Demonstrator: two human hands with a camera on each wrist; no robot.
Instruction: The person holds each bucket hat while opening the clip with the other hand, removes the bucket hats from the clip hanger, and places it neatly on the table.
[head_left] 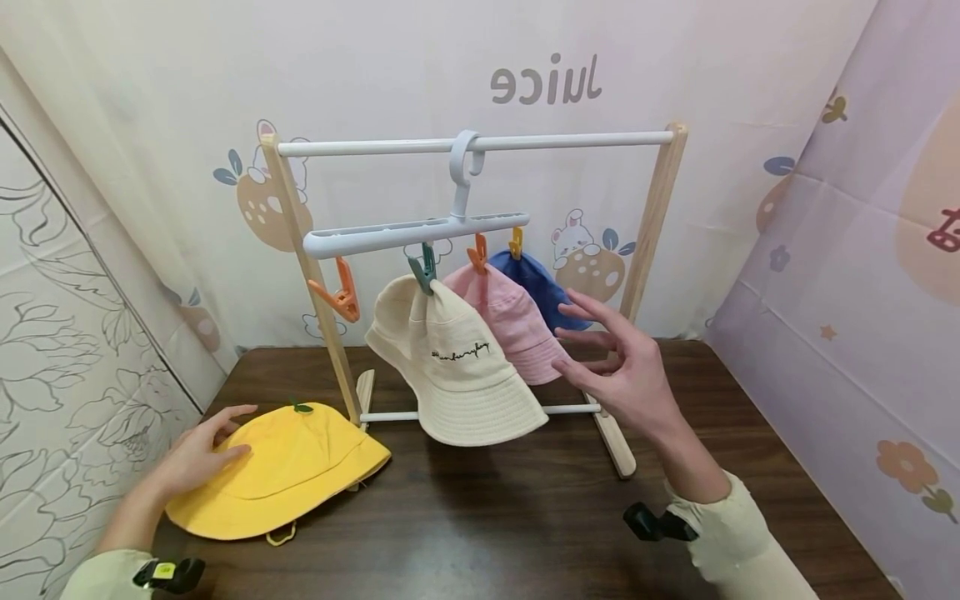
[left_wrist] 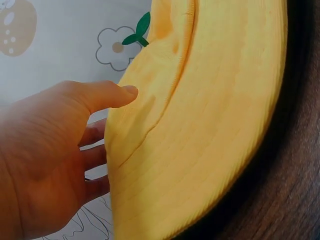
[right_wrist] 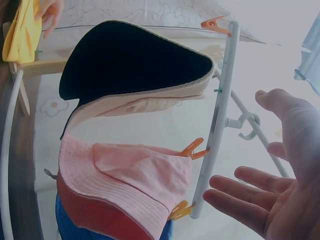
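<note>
The left hand [head_left: 198, 454] touches the yellow hat [head_left: 288, 467], fingers relaxed; the right hand [head_left: 628, 367] is empty, fingers spread near the pink hat [head_left: 525, 333]. A careless brush there might swing the hanger [head_left: 337, 244] and loosen a clip [head_left: 478, 252]. The yellow hat lies at the table's [head_left: 480, 542] left edge, against the left hand, well apart from the right.

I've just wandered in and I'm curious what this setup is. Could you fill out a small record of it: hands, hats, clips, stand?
left hand: holds the side of the yellow hat
right hand: fingers spread near the hanging hats, holding nothing
cream hat: hangs from the green clip
pink hat: hangs from an orange clip
blue hat: hangs from the yellow clip
unused clip: orange, left end of the hanger
stand: wooden posts, white bars; hanger hooked over its top bar
</note>
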